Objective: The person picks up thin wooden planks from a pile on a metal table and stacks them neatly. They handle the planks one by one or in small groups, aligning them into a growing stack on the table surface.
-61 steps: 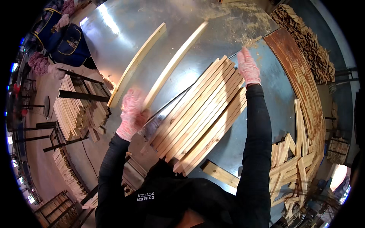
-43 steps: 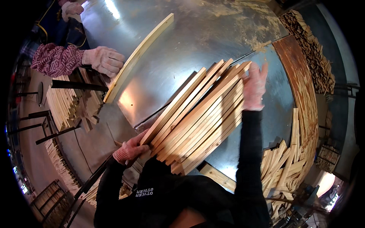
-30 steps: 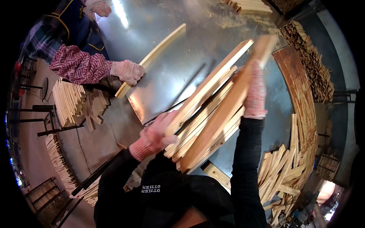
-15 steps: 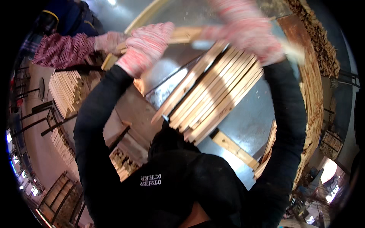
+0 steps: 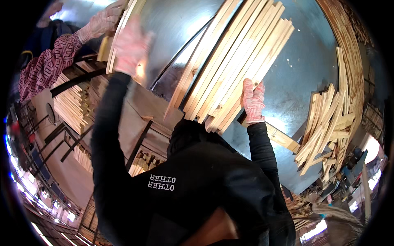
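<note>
A bundle of pale wooden strips (image 5: 236, 61) lies side by side on the shiny metal table, slanting from near left to far right. My right hand (image 5: 253, 102), in a red-and-white knit glove, is at the bundle's right edge, its fingers bent against the outermost wooden strip. My left hand (image 5: 132, 48), gloved alike, is raised at the table's left side and smeared by motion, so its fingers cannot be made out. It is beside some long wooden strips (image 5: 120, 39). A co-worker's gloved hand (image 5: 100, 22), below a patterned sleeve, reaches the same strips from the left.
Loose wooden offcuts (image 5: 328, 127) are heaped at the table's right, beside a long rust-brown edge (image 5: 351, 53). A wooden bar (image 5: 281, 137) lies near me. Stacked strips (image 5: 72, 104) stand on the left below the table, with dark metal frames (image 5: 61, 135) around them.
My right hand has come down from the far side to the bundle's right edge. My left hand has moved left. The piece spanning the far side between my hands is no longer there.
</note>
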Available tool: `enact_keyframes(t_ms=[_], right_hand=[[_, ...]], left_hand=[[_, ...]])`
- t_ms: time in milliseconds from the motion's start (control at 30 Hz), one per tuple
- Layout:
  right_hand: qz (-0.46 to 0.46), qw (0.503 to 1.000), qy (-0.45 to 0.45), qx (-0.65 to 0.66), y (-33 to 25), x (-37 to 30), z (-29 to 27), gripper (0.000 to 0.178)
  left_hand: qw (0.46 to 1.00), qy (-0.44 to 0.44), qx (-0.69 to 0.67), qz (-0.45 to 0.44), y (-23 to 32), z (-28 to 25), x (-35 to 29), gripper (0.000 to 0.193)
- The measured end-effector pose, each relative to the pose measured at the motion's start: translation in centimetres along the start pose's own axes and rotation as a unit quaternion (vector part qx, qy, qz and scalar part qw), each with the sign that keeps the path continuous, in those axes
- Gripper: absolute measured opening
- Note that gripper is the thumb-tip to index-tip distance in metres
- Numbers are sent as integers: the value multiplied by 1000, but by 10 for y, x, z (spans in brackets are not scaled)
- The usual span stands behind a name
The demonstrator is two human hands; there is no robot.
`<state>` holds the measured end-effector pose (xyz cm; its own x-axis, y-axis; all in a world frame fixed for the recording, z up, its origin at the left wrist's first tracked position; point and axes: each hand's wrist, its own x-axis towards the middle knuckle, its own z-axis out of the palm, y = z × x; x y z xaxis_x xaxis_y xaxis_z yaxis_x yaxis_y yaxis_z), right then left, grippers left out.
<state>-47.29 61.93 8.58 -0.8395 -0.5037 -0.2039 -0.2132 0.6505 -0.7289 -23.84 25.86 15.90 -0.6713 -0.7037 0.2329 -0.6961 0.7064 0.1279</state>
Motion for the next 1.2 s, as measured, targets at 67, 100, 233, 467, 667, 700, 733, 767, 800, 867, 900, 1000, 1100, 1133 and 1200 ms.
enact_keyframes(t_ms=[67,100,233,467,667,700,733,767,800,867,900,1000,1100,1133,1200], right_hand=[[11,1000,16,-6,-26,-1,8,71],[42,998,20,38,-42,-3,9,67],[-181,982,-56,7,-16,-3,26,49],[-210,878,-106,-418,114,-80,-206,93],[-137,950,-172,-221,125,-51,-262,73],[-92,975,-148,-140,103,-43,-271,64],[-136,978,-155,11,93,-23,-281,57],[-164,958,-165,168,90,-8,-292,50],[-246,962,-107,-42,97,4,-303,46],[-139,987,-58,-52,141,20,-327,47],[-45,996,-37,-61,149,18,-345,54],[80,946,121,-290,211,-8,-393,79],[56,935,126,-328,291,-28,-394,87],[76,953,89,-280,294,-27,-402,82],[50,980,65,-184,280,-41,-400,82]], left_hand=[[945,-41,-321,47,32,62,-49,64],[894,-95,-438,27,41,75,-53,61],[735,-207,-620,-180,61,77,-43,45],[868,-91,-401,-278,198,-58,-34,63],[808,-187,-556,-55,334,-28,-149,44],[715,-247,-634,-161,379,-19,-174,51],[609,-274,-690,-280,439,-24,-188,58],[567,-356,-705,-235,462,-10,-195,55],[522,-435,-710,-183,483,6,-203,52],[415,-518,-726,-179,540,18,-207,46],[479,-456,-720,-209,565,11,-208,42],[643,-411,-625,-162,588,39,-204,39],[721,-368,-568,-147,604,53,-218,36],[731,-369,-551,-159,604,55,-217,34],[739,-358,-541,-184,607,61,-221,36]])
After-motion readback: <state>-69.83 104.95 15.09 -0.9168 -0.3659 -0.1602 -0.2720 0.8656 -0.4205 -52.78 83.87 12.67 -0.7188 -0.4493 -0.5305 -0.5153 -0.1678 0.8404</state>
